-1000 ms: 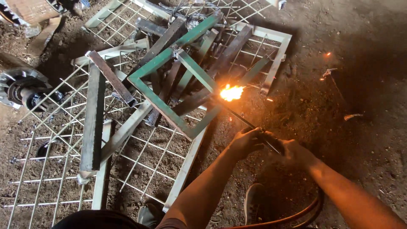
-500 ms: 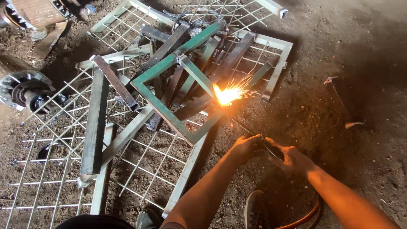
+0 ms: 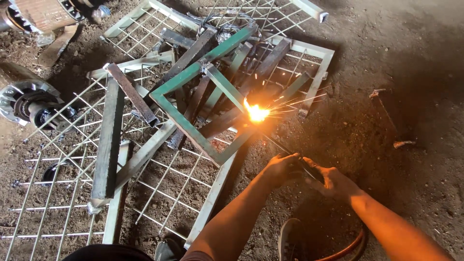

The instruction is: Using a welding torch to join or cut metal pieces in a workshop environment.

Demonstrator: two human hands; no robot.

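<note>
- Left hand (image 3: 282, 166): one, curled closed around the dark welding rod holder (image 3: 302, 166), knuckles up, just beside the right hand.
- Right hand (image 3: 333, 181): one, fingers bent down over the rear of the same holder; the grip itself is partly hidden, so how tightly it closes cannot be told.
- Welding rod (image 3: 274, 144): one thin dark rod, running up and left from the holder to the arc.
- Arc (image 3: 256, 114): one bright orange-yellow flare with sparks flying right, at the right corner of the green frame.
- Green square frame (image 3: 193, 113): one, made of flat bar, lying tilted like a diamond on top of the scrap pile, with one green diagonal strut inside it.
- Wire mesh panels (image 3: 63, 193): at least two, framed in pale angle iron, lying flat on the dirt floor (image 3: 411, 63) under the frame.
- Rusty steel bars (image 3: 108, 140): several, exact count unclear, crossing one another over the mesh.
- Orange cable (image 3: 350, 246): one, curving at the bottom edge of the view beneath the right forearm.
- Shoes (image 3: 290, 237): two dark ones, at the bottom edge.
- Round machine part (image 3: 29, 104): one, on the floor at the left edge.
</note>
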